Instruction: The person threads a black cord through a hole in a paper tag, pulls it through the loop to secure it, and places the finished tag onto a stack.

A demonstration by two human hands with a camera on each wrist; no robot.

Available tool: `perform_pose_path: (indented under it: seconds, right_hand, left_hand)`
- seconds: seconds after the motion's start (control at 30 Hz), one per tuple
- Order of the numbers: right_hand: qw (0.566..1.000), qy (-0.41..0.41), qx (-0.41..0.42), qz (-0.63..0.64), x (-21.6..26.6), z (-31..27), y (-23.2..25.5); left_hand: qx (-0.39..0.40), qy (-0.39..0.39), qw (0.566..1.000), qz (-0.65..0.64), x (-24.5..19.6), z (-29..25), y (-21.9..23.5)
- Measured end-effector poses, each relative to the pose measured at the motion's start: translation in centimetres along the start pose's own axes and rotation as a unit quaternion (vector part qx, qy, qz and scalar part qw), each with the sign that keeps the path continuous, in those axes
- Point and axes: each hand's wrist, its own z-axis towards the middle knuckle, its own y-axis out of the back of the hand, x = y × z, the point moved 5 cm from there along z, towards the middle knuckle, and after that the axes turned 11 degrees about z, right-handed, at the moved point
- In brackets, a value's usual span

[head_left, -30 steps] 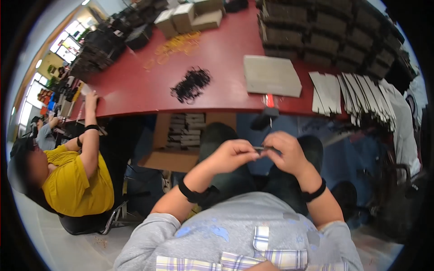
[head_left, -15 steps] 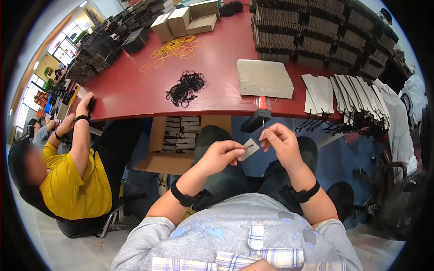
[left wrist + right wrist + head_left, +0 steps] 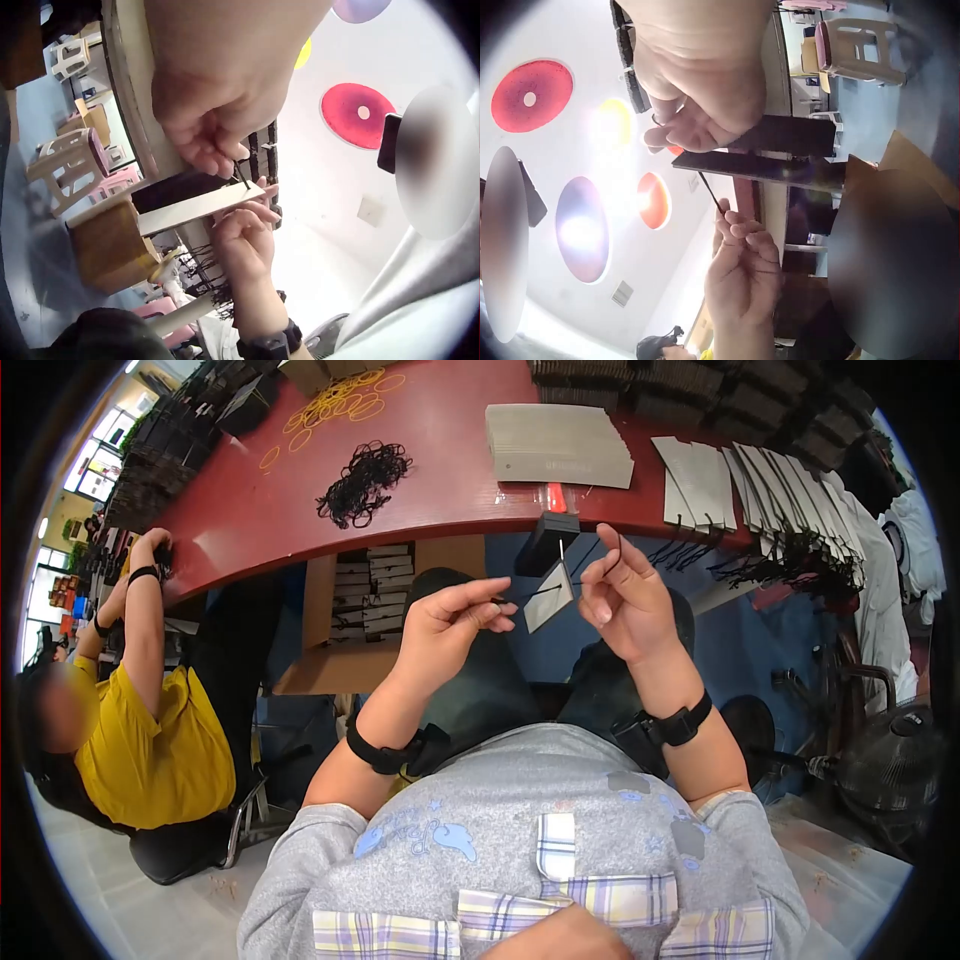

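Card [image 3: 549, 602] looked light, stiff and creasable, best taken by its edges, and sat between the left hand [image 3: 450, 628], which pinched its black cord [image 3: 711, 193], and the right hand [image 3: 635, 602], whose grip I couldn't tell.

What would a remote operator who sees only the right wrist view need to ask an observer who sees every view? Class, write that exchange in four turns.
Operator: I see the left hand pinching a black cord that runs to a card. The face I see looks dark. Is the other face dark too?
Observer: No, the left wrist view shows a pale face on it.
Operator: Is anything like that cord lying on the work surface?
Observer: Yes, the head view shows a tangle of black loops on the red table.
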Motion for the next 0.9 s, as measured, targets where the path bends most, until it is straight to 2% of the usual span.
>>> perform_pose_path:
  seconds: [0.07, 0.1, 0.17, 0.2, 0.27, 0.37, 0.47, 0.5, 0.53, 0.6, 0.63, 0.7, 0.73, 0.77, 0.8, 0.87, 0.9]
  right_hand:
    - [0.995, 0.013, -0.042, -0.092, 0.6, -0.1, -0.4]
    - [0.99, -0.008, -0.036, -0.135, 1.0, -0.1, -1.6]
    - [0.953, -0.03, -0.051, -0.299, 1.0, 0.0, -3.9]
    - [0.923, -0.041, -0.058, -0.377, 0.8, 0.1, -5.0]
    - [0.897, -0.118, -0.065, -0.421, -0.3, 0.3, -5.6]
    - [0.913, -0.113, -0.079, -0.383, -1.1, 0.4, -5.7]
    - [0.925, -0.095, -0.075, -0.361, -0.8, 0.7, -4.6]
    - [0.93, -0.09, -0.071, -0.349, -0.6, 0.8, -4.5]
    - [0.935, -0.085, -0.067, -0.337, -0.5, 0.8, -4.3]
    - [0.958, -0.099, -0.038, -0.267, -0.6, 0.7, -4.3]
    - [0.964, -0.104, -0.016, -0.244, -0.7, 0.8, -4.3]
    - [0.967, -0.118, 0.006, -0.228, -0.7, 0.8, -4.4]
    - [0.964, -0.126, 0.005, -0.235, -0.5, 0.6, -4.5]
    - [0.961, -0.133, 0.004, -0.242, -0.2, 0.4, -4.7]
    - [0.936, -0.098, -0.022, -0.338, 0.7, 0.3, -5.2]
    - [0.853, -0.027, -0.074, -0.516, 2.7, -0.1, -6.4]
    - [0.843, 0.051, -0.072, -0.531, 3.9, -0.2, -6.6]
  left_hand:
    - [-0.012, -0.04, 0.999, 0.0, -0.5, -0.1, 0.0]
    - [-0.023, -0.1, 0.989, 0.105, -1.6, -0.2, 0.0]
    - [-0.043, -0.215, 0.926, 0.307, -4.4, -0.8, -0.4]
    - [-0.032, -0.277, 0.895, 0.348, -5.5, -0.8, -0.8]
    - [-0.01, -0.397, 0.814, 0.425, -7.1, -0.5, -1.6]
    - [-0.026, -0.441, 0.774, 0.454, -7.7, 0.2, -2.2]
    - [-0.153, -0.272, 0.896, 0.314, -6.5, 0.5, -1.2]
    - [-0.104, -0.238, 0.933, 0.249, -5.3, 0.9, -0.9]
    - [-0.038, -0.214, 0.947, 0.235, -4.4, 0.9, -1.2]
    - [0.092, -0.164, 0.961, 0.204, -3.1, 0.7, -2.0]
    - [0.117, -0.161, 0.955, 0.219, -2.7, 0.7, -2.2]
    - [0.169, -0.018, 0.984, 0.046, -1.5, 0.8, -2.5]
    - [0.192, 0.053, 0.979, -0.042, -1.0, 0.7, -2.9]
    - [0.184, 0.039, 0.982, -0.023, -1.0, 0.7, -2.9]
    - [0.176, 0.025, 0.984, -0.003, -1.1, 0.7, -2.9]
    - [0.154, -0.008, 0.987, 0.052, -1.0, 0.7, -2.8]
    - [0.139, -0.026, 0.986, 0.088, -0.9, 0.7, -2.7]
